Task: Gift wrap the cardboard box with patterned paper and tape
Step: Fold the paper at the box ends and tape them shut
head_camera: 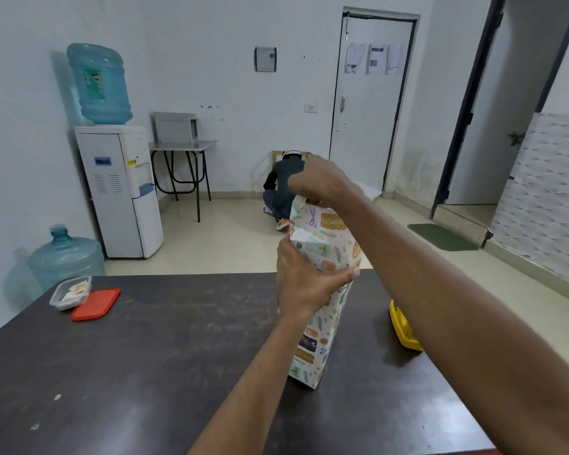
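Observation:
A tall box wrapped in white patterned paper (pixel 312 343) stands on end on the dark table (pixel 145 356), right of the middle. My left hand (pixel 304 280) grips it around its upper part, thumb and fingers curled round the paper. At the very top my right hand (pixel 319 182) pinches the loose paper end. The cardboard itself is hidden under the paper. No tape is visible in my fingers.
A yellow object (pixel 403 328) lies right of the box, partly behind my right forearm. At the table's far left stand a clear plastic container (pixel 69 292) and its red lid (pixel 96 303). Beyond are a water dispenser (pixel 119 192), a crouching person (pixel 284 188) and a door.

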